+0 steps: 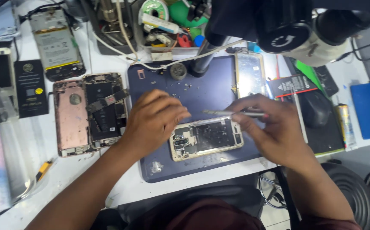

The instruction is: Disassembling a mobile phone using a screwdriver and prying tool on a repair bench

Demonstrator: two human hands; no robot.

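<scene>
Left hand rests palm down on the mat, fingers curled loosely, fingertips touching the left end of the open phone. It grips nothing, just steadies the phone.

Right hand pinches tweezers; the tips point left, toward the left hand, and hover just above the phone's top edge. The right fingers also touch the phone's right end.

The phone lies flat on the mat between both hands, back off, insides showing, gold frame, camera end toward the left hand.

Beyond the right hand: a back cover lies flat on the mat's far right part. Beyond both hands: a microscope on its post. Small screws and debris lie scattered on the mat past the left fingers.

Left of the left hand, off the mat on the desk: an opened pink phone in two halves, near the wrist. Farther left, a black card. Right of the right hand: a mouse on a dark pad.
</scene>
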